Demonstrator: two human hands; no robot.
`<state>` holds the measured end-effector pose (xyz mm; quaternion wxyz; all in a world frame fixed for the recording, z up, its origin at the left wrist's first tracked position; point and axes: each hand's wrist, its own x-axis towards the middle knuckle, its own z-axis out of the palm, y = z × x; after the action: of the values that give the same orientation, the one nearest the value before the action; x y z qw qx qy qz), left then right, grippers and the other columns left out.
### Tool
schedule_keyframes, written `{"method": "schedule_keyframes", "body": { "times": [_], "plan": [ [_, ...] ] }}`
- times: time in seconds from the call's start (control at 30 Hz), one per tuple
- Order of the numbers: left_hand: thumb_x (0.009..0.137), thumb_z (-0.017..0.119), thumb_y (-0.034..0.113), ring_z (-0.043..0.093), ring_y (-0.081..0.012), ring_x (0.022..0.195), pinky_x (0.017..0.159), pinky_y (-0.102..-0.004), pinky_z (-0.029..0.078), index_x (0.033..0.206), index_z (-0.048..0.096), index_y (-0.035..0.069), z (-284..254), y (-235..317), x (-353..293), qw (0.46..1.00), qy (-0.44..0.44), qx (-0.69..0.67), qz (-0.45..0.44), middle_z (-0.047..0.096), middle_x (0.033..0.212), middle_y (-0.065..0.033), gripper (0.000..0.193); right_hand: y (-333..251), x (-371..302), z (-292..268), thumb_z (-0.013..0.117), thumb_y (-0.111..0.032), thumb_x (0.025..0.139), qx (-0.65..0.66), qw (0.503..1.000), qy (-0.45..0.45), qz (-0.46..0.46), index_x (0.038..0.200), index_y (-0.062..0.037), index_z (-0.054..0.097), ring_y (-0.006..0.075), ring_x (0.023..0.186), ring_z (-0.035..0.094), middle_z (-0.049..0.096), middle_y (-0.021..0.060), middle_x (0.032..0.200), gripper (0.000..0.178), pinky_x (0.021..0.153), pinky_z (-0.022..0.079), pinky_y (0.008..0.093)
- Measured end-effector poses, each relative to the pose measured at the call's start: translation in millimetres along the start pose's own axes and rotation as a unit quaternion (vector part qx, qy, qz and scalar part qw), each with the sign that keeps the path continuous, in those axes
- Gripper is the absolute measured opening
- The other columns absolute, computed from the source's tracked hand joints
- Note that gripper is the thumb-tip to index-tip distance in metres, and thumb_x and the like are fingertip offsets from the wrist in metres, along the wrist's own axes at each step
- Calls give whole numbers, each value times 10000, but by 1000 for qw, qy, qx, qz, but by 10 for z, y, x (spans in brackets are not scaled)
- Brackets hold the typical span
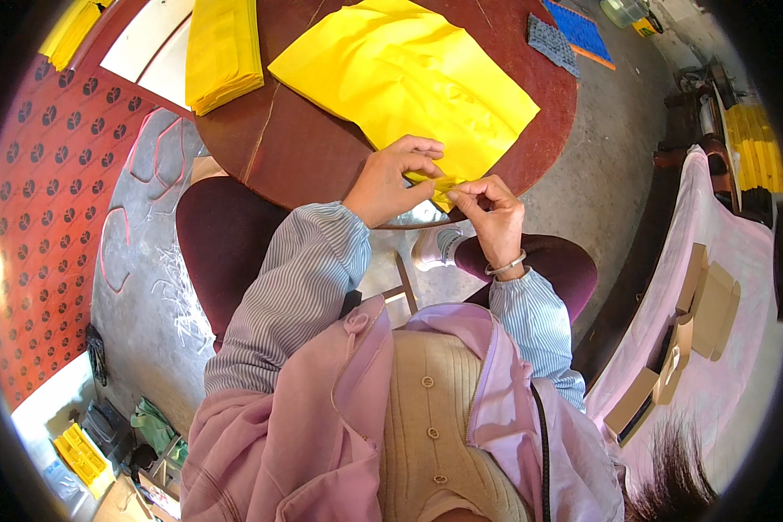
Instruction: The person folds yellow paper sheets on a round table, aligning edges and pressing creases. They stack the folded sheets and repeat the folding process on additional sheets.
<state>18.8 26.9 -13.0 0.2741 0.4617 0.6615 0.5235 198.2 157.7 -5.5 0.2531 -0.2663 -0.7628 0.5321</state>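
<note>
The yellow fabric sheet lies creased across the round red-brown tabletop, its gathered lower corner at the edge nearest the person. The right hand pinches this corner between thumb and forefinger; the left hand is positioned just beside it with fingers curved and thumb close to the gathered material — whether it grips cannot be told. A stack of folded yellow fabric rests on the tabletop, left of the sheet.

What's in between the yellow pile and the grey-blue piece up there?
In the head view, the big yellow sheet lies between the yellow pile and the grey-blue piece, with brown tabletop showing on both sides of it.
</note>
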Motion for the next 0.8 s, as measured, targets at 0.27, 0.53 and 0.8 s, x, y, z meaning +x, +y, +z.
{"method": "schedule_keyframes", "body": {
  "times": [0.27,0.53,0.8],
  "plan": [
    [846,799,14,685,-264,1279,1067,-348,561,1064,768,-12,23,-1,-17,1000,7,4,10,670,1396,-126,222,-9,-2,13,841,-4,898,27,999,7,21,958,34,788,83,759,653,687,21,884,89,686,536,237],
    [858,800,-17,705,-251,1239,1033,-339,585,1042,747,-34,74,-39,-11,999,31,17,15,699,1361,-109,192,-82,-14,8,828,-19,887,3,999,34,20,1086,0,763,155,926,675,699,77,1091,210,802,552,298],
    [828,814,-20,714,-268,1204,1011,-343,582,1022,748,-36,157,-199,23,997,50,-22,52,709,1326,-150,205,-156,72,23,820,-72,764,-293,928,25,-229,1223,-73,684,337,1188,613,695,123,1234,479,1000,481,436]
  ]
}}
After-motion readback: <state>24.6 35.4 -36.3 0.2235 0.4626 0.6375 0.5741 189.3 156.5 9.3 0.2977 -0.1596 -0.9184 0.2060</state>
